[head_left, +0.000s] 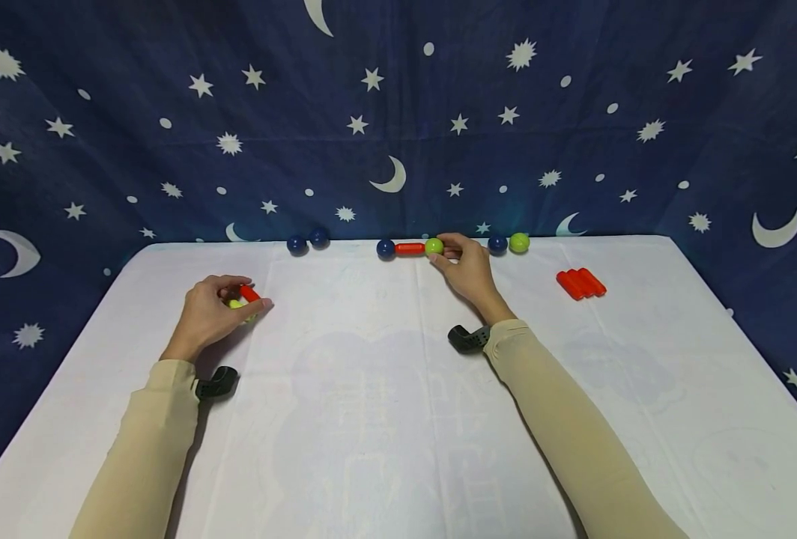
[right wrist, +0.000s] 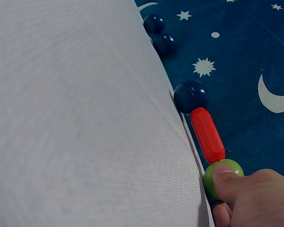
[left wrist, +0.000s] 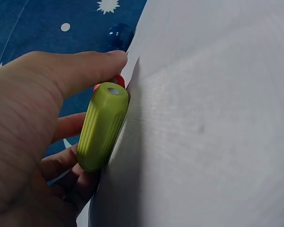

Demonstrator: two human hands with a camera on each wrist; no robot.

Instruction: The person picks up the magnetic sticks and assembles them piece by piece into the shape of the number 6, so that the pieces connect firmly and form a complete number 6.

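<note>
At the back, a dark blue cloth [head_left: 425, 112] with white stars, moons and dots. In front of it, a big white worktop [head_left: 358, 314] with soft fold lines. Pinching a yellow-green stick [left wrist: 103, 127] and a red stick [head_left: 249, 293] together in the left hand [head_left: 211, 313], between thumb and bent fingers. Held low over the left part of the worktop; hard to tell if touching it. Up close from the left wrist, the yellow-green stick in front, with long grooves and a pale spot on its end, and only a bit of red behind it.

Pinching a light green ball [head_left: 434, 247] in the right hand [head_left: 469, 271], by thumb and finger, at the far edge of the worktop. Right against that ball, another red stick [head_left: 410, 248], and at its other end a dark blue ball [head_left: 386, 249], all in one straight row.

On both arms, tan sleeves [head_left: 567, 419], with a black thing [head_left: 218, 383] at each wrist. Just right of the right hand, side by side, a second dark blue ball [head_left: 497, 244] and a second light green ball [head_left: 519, 242]. Left of the row, near the far edge, two more dark blue balls [head_left: 297, 245], close together. Farther right and a bit nearer, three red sticks [head_left: 581, 284], flat and side by side.
</note>
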